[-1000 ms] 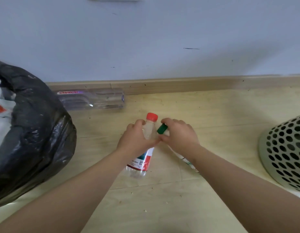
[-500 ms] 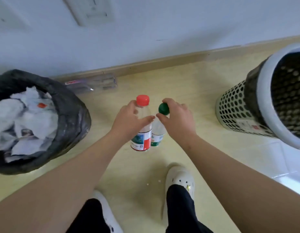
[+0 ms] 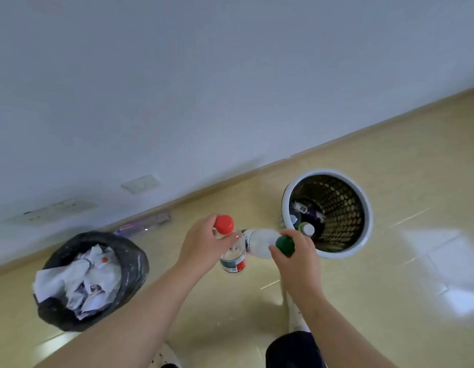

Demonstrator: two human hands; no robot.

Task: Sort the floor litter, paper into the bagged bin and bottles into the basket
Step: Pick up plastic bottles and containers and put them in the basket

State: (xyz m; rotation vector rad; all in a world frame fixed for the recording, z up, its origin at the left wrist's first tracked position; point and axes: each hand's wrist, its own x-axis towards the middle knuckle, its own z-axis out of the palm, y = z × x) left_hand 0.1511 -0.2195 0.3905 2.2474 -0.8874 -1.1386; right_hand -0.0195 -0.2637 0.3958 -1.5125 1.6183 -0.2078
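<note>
Head view shows one basket (image 3: 336,254). Just left of it, my left hand (image 3: 201,245) grips one red-capped bottle (image 3: 232,261) and my right hand (image 3: 297,258) grips one green-capped bottle (image 3: 259,241).

Light: soft, even, moderately bright. Wall (image 3: 230,88) reads bluish-grey, with no hard shadows on it. Glossy floor (image 3: 390,261) carries pale glare patches at right. A diffuse shadow lies on it below the forearms (image 3: 140,314). Slight blur on crumpled paper (image 3: 79,282) and wall sockets (image 3: 141,184). Wide-angle bend tilts the skirting (image 3: 363,135). Frame edges soft.
</note>
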